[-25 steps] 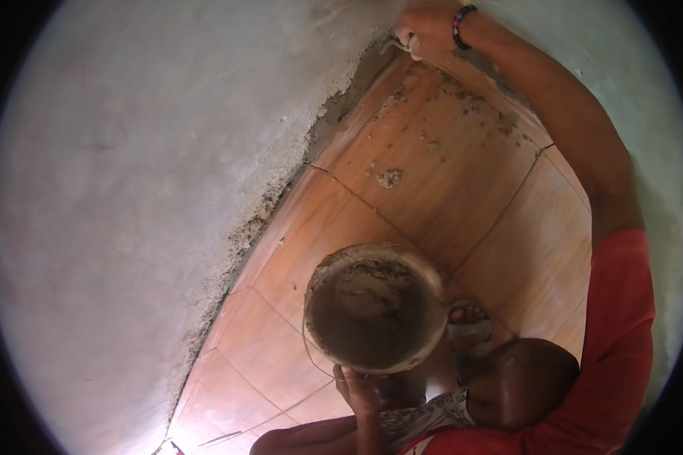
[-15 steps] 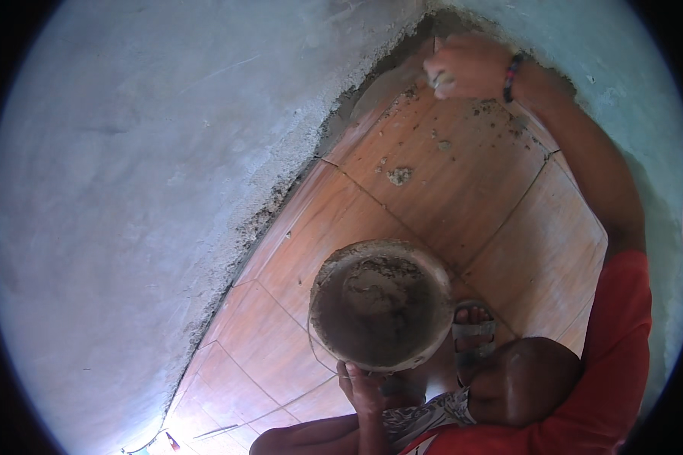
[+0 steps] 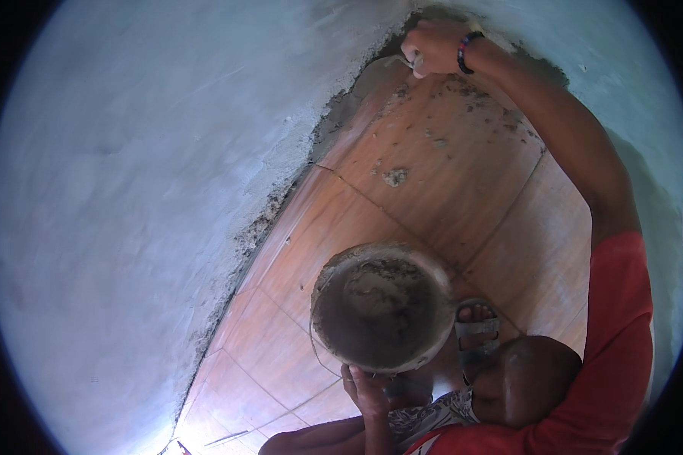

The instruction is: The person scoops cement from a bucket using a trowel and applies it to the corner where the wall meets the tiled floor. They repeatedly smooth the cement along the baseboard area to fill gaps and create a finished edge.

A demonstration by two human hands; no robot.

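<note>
Up at the far corner of the floor, my right hand [image 3: 436, 49] is closed round the handle of a trowel [image 3: 404, 62]. Its thin metal neck shows beside my fingers, while most of the blade is hard to make out against the wet grey mortar [image 3: 364, 87] along the wall foot. A round bucket [image 3: 327, 337] with a crusted rim and a thin wire handle stands before me. Grey mortar [image 3: 383, 303] lies inside it. My left hand [image 3: 366, 390] grips the bucket's near side, the fingers partly hidden below the rim.
Wood-look tiles [image 3: 432, 193] cover the floor, with a mortar lump [image 3: 395, 177] and scattered crumbs near the corner. A grey wall [image 3: 159, 167] rises on the left, its base rough and gapped. A pale wall [image 3: 584, 45] stands right. My sandalled foot [image 3: 476, 326] is beside the bucket.
My right hand has moved a little left along the corner, and the trowel's neck now shows more clearly. My left hand stays on the bucket.
</note>
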